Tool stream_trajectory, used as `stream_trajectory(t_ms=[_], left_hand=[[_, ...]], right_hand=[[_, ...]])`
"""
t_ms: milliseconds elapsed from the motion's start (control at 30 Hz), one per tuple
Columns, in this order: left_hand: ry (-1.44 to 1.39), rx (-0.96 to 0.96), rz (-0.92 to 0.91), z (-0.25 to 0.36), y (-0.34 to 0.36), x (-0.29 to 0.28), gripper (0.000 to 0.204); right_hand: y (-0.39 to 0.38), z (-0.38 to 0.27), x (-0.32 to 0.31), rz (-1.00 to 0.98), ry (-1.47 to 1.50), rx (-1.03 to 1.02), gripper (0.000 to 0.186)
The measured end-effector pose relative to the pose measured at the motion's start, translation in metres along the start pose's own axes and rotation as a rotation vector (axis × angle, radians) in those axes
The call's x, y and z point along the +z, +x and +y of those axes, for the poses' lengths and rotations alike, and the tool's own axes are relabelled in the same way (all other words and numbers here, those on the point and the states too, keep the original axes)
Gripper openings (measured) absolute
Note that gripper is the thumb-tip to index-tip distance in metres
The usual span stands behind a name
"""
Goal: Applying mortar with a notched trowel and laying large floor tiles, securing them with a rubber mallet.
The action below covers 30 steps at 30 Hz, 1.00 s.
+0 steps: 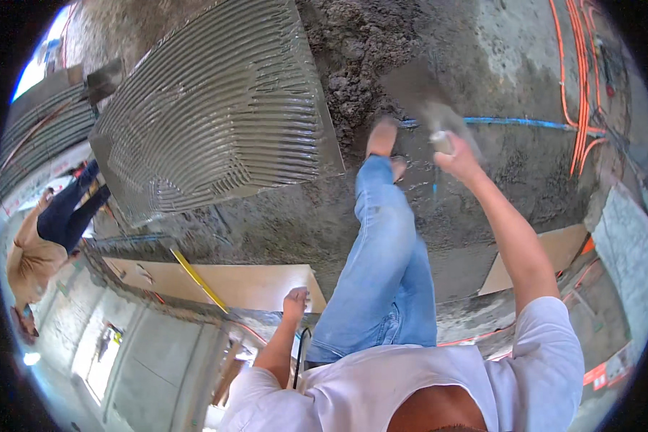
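My right hand (459,160) grips the pale handle (441,142) of a trowel (445,119), whose grey blade is smeared by motion over the rough floor beside my shoe (382,137). My left hand (295,301) hangs low in view above a pale board or tile (209,282); its fingers are curled, and I cannot make out whether anything is in them. To the upper left of my legs lies a large slab (201,122) coated in combed, ridged grey adhesive. Dark, lumpy mortar (353,57) lies along its right edge.
Orange conduits (576,72) and a blue pipe (515,124) run along the floor at the right. A yellow level (194,277) lies across the pale board. A co-worker (47,255) is at the left edge. Another pale tile (525,255) lies behind my right arm.
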State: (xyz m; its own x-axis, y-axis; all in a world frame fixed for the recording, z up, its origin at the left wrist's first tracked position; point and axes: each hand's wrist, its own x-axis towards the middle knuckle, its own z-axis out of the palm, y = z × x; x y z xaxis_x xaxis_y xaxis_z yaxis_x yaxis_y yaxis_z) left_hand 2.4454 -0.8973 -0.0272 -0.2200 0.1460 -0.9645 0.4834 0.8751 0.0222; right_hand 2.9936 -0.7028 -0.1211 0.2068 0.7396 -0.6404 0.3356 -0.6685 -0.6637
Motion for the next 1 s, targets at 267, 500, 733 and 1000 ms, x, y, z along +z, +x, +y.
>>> stream_trajectory(t_ms=[267, 500, 733, 1000], left_hand=[[0.683, 0.6, 0.175, -0.04, -0.026, 0.05, 0.025], [-0.457, -0.311, 0.028, 0.061, -0.076, 0.161, 0.025], [-0.597, -0.372, 0.125, 0.086, -0.106, 0.203, 0.026], [-0.775, -0.391, 0.135, 0.128, -0.134, 0.294, 0.024]], right_hand=[[0.128, -0.122, 0.035, -0.278, -0.318, -0.409, 0.037], [0.311, -0.172, 0.014, -0.509, -0.195, -0.207, 0.034], [0.276, -0.103, 0.042, -0.957, -0.681, -0.773, 0.032], [0.28, -0.136, -0.029, -1.013, -1.257, -0.803, 0.034]])
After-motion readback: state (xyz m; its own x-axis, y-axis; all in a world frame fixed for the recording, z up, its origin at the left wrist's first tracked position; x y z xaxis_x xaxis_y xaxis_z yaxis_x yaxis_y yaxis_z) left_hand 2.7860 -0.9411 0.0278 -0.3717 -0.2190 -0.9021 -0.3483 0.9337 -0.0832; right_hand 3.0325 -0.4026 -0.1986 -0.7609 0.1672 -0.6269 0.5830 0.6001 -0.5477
